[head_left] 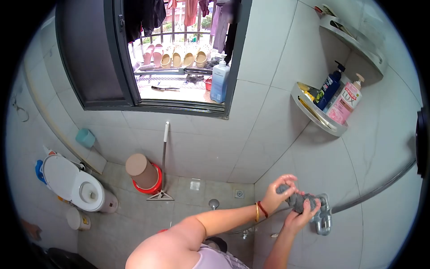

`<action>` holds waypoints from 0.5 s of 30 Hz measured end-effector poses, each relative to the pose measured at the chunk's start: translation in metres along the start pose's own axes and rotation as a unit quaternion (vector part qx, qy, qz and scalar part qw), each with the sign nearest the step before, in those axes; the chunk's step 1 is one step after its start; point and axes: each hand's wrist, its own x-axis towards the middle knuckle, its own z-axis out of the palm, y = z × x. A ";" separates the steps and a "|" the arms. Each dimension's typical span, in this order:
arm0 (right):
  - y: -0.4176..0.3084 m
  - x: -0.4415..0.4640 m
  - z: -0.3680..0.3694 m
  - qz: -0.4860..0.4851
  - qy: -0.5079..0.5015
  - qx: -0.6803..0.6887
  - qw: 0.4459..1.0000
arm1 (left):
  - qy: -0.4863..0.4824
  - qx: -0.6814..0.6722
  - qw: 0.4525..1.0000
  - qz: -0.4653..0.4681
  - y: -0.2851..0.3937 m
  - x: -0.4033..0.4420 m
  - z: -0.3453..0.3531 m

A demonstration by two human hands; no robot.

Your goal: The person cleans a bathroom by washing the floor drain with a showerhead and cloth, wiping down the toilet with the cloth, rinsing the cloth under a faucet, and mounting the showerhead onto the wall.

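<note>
A bunched grey cloth (pixel 295 201) is held between my two hands, in front of the chrome wall tap (pixel 323 215). My left hand (pixel 278 193), with a gold bangle and a dark red bead bracelet at the wrist, has its fingers curled round the cloth's upper left part. From below, my right hand (pixel 302 216) grips the lower right part, close beside the tap. The cloth hides part of the fingers of both hands.
A corner shelf (pixel 329 127) with pump bottles is on the wall above. Below the window stand a floor squeegee (pixel 165 157) and a brown bin (pixel 141 170) in a red basin (pixel 156 186). The toilet (pixel 92 195) is at the left. A shower hose (pixel 380 193) runs along the right wall.
</note>
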 end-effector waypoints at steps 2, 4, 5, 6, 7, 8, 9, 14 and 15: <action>0.005 0.007 0.004 -0.079 -0.073 -0.165 0.980 | 0.097 -0.260 0.951 -0.139 -0.011 0.015 -0.003; 0.013 0.015 0.006 -0.122 -0.107 -0.237 0.958 | 0.117 -0.321 0.918 -0.200 -0.021 0.033 -0.009; 0.013 0.017 0.012 -0.225 -0.196 -0.350 0.888 | 0.105 -0.345 0.899 -0.249 -0.035 0.045 -0.014; 0.014 0.019 0.017 -0.316 -0.278 -0.453 0.786 | 0.093 -0.368 0.875 -0.300 -0.051 0.054 -0.017; 0.016 0.022 0.025 -0.344 -0.315 -0.474 0.747 | 0.031 -0.381 0.858 -0.344 -0.058 0.068 -0.021; 0.015 0.026 0.031 -0.339 -0.311 -0.480 0.747 | 0.031 -0.383 0.854 -0.351 -0.060 0.080 -0.023; 0.013 0.031 0.036 -0.375 -0.373 -0.510 0.678 | -0.040 -0.343 0.857 -0.384 -0.064 0.092 -0.025; 0.032 0.067 0.037 -0.457 -0.565 -0.517 0.452 | -0.218 -0.141 0.869 -0.422 -0.061 0.142 -0.018; 0.039 0.076 0.037 -0.486 -0.590 -0.507 0.399 | -0.262 -0.076 0.874 -0.403 -0.069 0.148 -0.015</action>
